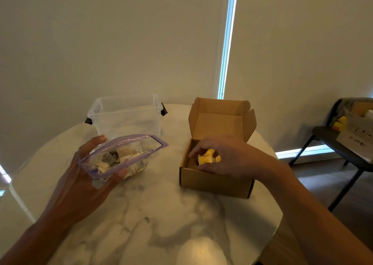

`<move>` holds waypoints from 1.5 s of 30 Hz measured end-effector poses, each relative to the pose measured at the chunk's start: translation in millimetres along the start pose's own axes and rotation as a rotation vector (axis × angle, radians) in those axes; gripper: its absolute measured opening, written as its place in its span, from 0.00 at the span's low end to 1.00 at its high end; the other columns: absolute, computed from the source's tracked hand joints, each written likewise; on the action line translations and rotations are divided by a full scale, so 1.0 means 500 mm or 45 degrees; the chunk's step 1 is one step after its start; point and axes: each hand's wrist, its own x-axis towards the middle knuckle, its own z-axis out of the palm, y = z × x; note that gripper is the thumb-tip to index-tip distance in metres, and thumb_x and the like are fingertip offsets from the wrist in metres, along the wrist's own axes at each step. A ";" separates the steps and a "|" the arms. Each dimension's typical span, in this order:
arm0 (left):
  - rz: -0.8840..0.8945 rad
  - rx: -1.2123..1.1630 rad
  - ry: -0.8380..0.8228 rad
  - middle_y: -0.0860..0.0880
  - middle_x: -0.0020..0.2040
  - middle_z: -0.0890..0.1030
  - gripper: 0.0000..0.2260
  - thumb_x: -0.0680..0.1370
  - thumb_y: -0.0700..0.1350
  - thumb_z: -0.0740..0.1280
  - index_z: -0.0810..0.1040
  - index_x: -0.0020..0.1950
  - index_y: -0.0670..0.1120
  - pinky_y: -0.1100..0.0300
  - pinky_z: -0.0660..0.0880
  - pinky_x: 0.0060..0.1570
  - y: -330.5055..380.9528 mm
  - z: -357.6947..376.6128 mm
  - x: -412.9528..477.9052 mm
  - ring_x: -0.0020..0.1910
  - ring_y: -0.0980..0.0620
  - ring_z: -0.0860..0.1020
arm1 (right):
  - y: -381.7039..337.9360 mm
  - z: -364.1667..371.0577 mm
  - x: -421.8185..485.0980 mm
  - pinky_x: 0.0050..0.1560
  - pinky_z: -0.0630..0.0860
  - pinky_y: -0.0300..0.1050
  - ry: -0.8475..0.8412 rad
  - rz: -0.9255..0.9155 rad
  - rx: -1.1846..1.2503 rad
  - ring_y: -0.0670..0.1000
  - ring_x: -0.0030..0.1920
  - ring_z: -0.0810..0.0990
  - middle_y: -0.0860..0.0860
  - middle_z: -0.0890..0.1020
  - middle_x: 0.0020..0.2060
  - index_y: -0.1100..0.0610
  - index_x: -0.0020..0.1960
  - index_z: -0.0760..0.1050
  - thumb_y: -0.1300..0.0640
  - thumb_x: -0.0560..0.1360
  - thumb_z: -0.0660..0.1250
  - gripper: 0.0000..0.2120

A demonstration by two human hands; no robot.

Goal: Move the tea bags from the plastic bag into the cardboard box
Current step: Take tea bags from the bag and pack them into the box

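Yellow tea bag (206, 158) in right hand (226, 155) grip inside cardboard box (216, 184)

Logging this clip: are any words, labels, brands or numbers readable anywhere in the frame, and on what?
Nothing in the frame can be read.
On the yellow tea bag gripped by the right hand inside the cardboard box: dark print, too blurred to read.
On the plastic bag held by the left hand: purple markings, not legible.
On the white sheet on the chair: dark marks, too small to read.
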 end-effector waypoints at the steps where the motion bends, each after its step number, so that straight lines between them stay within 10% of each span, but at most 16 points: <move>1: 0.023 0.015 -0.010 0.62 0.75 0.72 0.42 0.73 0.63 0.78 0.64 0.83 0.56 0.37 0.83 0.55 -0.004 0.004 -0.004 0.64 0.46 0.80 | -0.002 0.007 0.008 0.58 0.72 0.31 -0.011 -0.021 0.012 0.39 0.60 0.76 0.33 0.79 0.60 0.40 0.66 0.78 0.45 0.78 0.74 0.18; 8: 0.010 0.015 0.025 0.39 0.70 0.79 0.48 0.73 0.74 0.69 0.71 0.78 0.38 0.36 0.82 0.52 -0.024 0.030 0.001 0.60 0.34 0.82 | 0.016 0.011 0.032 0.48 0.78 0.34 0.076 0.021 0.130 0.39 0.52 0.81 0.37 0.83 0.51 0.43 0.57 0.82 0.51 0.78 0.76 0.09; 17: -0.115 -0.040 -0.003 0.72 0.71 0.68 0.43 0.70 0.55 0.80 0.66 0.82 0.53 0.44 0.80 0.55 -0.032 0.025 -0.002 0.59 0.63 0.73 | 0.033 -0.045 0.011 0.48 0.82 0.41 0.245 0.116 0.323 0.44 0.48 0.83 0.42 0.84 0.45 0.44 0.46 0.82 0.58 0.79 0.73 0.09; 31: -0.108 -0.058 0.005 0.56 0.76 0.73 0.42 0.70 0.57 0.78 0.68 0.81 0.52 0.45 0.79 0.56 -0.017 0.014 -0.006 0.62 0.61 0.75 | 0.035 -0.062 0.001 0.50 0.78 0.35 0.189 0.096 0.207 0.38 0.55 0.82 0.36 0.85 0.52 0.41 0.58 0.86 0.54 0.78 0.75 0.11; 45: -0.130 -0.069 -0.014 0.66 0.71 0.72 0.42 0.70 0.58 0.78 0.67 0.81 0.53 0.48 0.78 0.54 -0.010 0.013 -0.008 0.58 0.64 0.74 | 0.003 -0.095 0.005 0.48 0.83 0.42 0.215 0.120 0.074 0.44 0.48 0.83 0.42 0.84 0.46 0.48 0.54 0.83 0.47 0.79 0.73 0.07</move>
